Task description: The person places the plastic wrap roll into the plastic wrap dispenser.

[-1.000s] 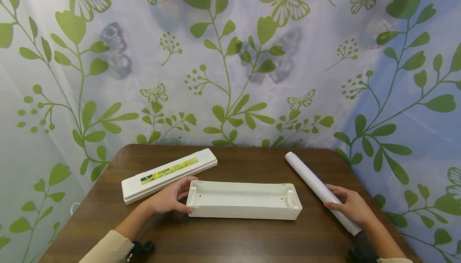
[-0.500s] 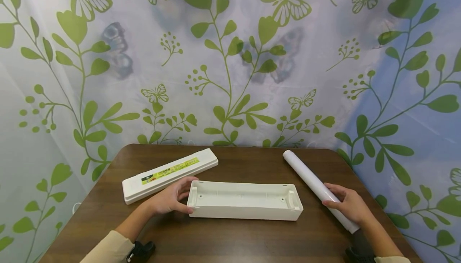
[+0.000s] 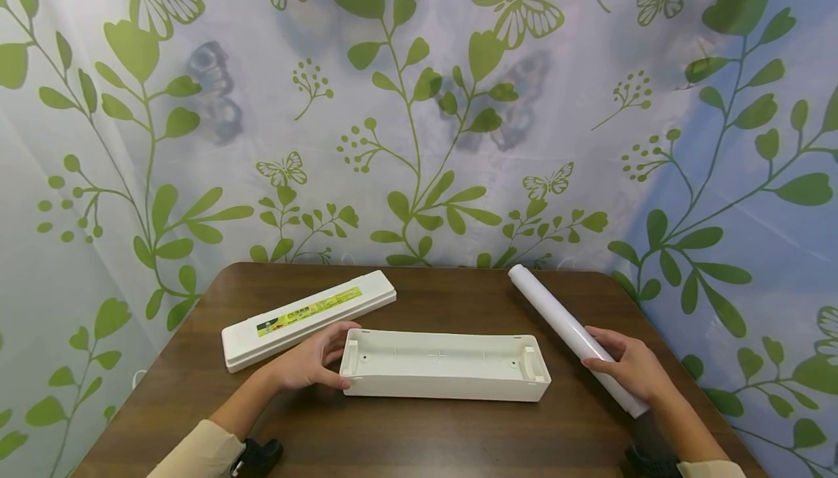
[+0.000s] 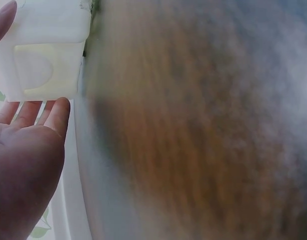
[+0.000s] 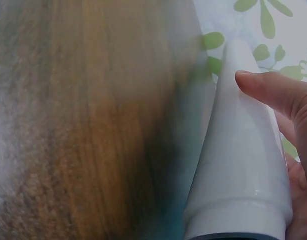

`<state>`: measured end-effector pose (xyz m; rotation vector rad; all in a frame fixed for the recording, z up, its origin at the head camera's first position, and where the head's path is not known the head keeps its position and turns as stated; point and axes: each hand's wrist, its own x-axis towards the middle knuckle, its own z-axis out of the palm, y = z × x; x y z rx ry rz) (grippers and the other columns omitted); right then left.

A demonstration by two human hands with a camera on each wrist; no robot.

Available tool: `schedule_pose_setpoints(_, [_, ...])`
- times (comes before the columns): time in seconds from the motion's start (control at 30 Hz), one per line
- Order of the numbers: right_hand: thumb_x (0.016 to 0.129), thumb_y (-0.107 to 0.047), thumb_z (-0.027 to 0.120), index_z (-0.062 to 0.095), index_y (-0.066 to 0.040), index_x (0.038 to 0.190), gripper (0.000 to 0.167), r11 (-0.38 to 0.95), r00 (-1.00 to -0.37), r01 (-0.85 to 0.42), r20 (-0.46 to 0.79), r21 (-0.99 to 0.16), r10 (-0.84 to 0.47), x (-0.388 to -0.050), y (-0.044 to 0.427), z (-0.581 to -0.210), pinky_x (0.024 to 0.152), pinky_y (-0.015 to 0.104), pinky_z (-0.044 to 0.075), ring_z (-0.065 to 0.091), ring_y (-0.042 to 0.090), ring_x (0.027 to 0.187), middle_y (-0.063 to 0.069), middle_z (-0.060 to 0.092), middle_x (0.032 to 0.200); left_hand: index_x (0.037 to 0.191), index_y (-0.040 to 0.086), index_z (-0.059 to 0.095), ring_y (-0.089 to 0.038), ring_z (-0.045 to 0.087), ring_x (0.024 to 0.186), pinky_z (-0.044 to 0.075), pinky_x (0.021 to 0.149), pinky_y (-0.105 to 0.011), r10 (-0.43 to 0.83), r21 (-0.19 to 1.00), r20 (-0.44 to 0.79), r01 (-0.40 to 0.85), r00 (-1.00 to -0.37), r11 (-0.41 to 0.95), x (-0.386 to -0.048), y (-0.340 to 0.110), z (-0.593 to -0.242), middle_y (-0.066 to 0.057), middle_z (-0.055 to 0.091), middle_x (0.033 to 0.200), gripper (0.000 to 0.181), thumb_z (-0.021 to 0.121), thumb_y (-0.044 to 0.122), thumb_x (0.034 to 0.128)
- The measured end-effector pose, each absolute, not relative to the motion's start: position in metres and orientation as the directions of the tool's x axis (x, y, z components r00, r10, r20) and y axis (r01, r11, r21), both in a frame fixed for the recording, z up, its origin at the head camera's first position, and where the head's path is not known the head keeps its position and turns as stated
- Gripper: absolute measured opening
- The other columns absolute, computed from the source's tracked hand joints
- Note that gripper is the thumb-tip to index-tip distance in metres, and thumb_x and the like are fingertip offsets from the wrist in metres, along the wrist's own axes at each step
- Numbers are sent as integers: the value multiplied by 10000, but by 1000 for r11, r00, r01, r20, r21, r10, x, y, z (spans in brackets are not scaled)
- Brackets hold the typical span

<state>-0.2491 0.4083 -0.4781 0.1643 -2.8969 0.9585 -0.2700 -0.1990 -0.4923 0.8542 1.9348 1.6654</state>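
White box (image 3: 445, 383) shows its full length only from the head.

The open box (image 3: 441, 385) at the centre of the frame looks like off-white plastic, smooth and mostly matt, with moulded ribs inside. The long lid (image 3: 372, 287) at centre left seems the same smooth plastic, bearing a printed label (image 3: 309, 311) that looks like paper or film. At lower right, the white roll (image 3: 563, 321) has a smooth, glossy skin. Beneath, the counter (image 3: 393, 438) shows brown wood grain with a soft sheen; behind, the curtain (image 3: 419, 121) looks thin, faintly creased and slightly see-through.
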Motion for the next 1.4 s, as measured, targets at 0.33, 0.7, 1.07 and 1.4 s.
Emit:
schedule_pose_setpoints(0.33, [831, -363, 858, 603, -66, 1418, 706, 792, -988, -153, 117, -591, -103, -247, 410, -470, 671, 266, 515, 679, 177, 931, 245, 676, 1295, 1534, -5, 243, -483, 336, 1460, 481, 1051, -222, 688, 978, 66, 182, -722, 97, -253, -189, -495, -290, 357, 1538, 923, 831, 25, 823])
schedule_pose_setpoints(0.7, [832, -338, 861, 607, -69, 1415, 691, 767, -979, -204, 119, -609, -166, -245, 412, -454, 676, 270, 534, 676, 183, 951, 225, 693, 1272, 1525, -12, 246, -494, 338, 1450, 487, 1061, -267, 672, 979, 77, 182, -737, 87, -230, -176, -491, -307, 364, 1523, 926, 837, 15, 812])
schedule_pose_setpoints(1.07, [806, -326, 882, 632, -76, 1389, 681, 733, -964, -265, 145, -627, -224, -244, 403, -440, 687, 255, 533, 677, 73, 921, 199, 717, 1237, 1533, -19, 231, -503, 325, 1463, 475, 1069, -243, 678, 982, 50, 161, -733, 102, -228, -178, -484, -313, 344, 1541, 934, 835, 30, 822])
schedule_pose_setpoints(1.4, [799, -305, 890, 656, -59, 1353, 650, 704, -950, -312, 193, -638, -246, -242, 376, -426, 667, 251, 532, 678, 62, 868, 190, 737, 1184, 1524, -10, 249, -488, 338, 1459, 475, 1061, -221, 696, 980, 42, 165, -716, 111, -244, -192, -479, -300, 360, 1532, 913, 834, 32, 824])
